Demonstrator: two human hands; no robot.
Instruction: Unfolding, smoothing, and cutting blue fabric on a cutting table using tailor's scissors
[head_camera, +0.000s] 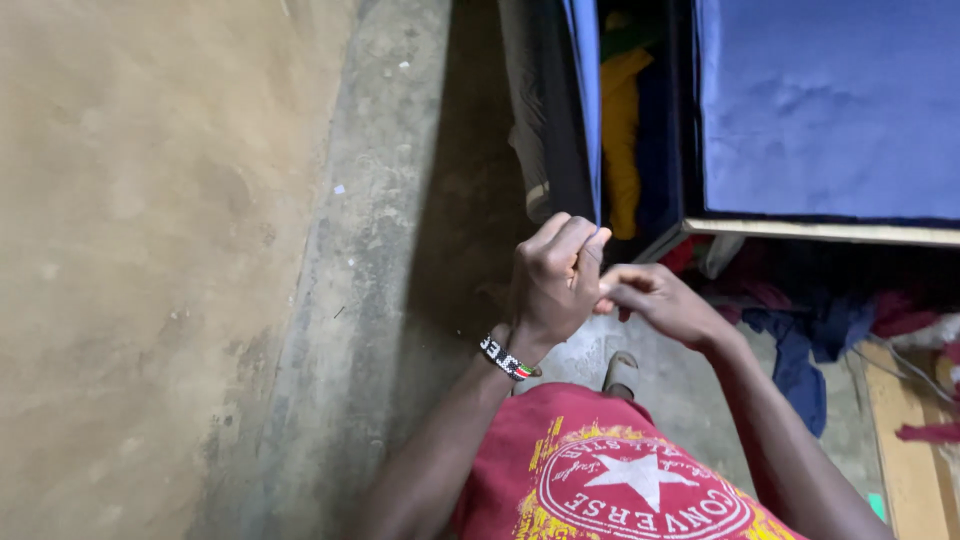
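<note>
My left hand (553, 283) is closed, pinching the lower corner of the blue fabric flap (586, 90), which hangs from twelve o'clock down to centre frame. My right hand (655, 300), at three o'clock of the left and touching it, has its fingers curled; I cannot tell whether it grips anything. The risk I judge: the thin edge slips free, since only fingertips hold it. The flap looks limp, smooth and dark-trimmed, beside a yellow garment (620, 130).
</note>
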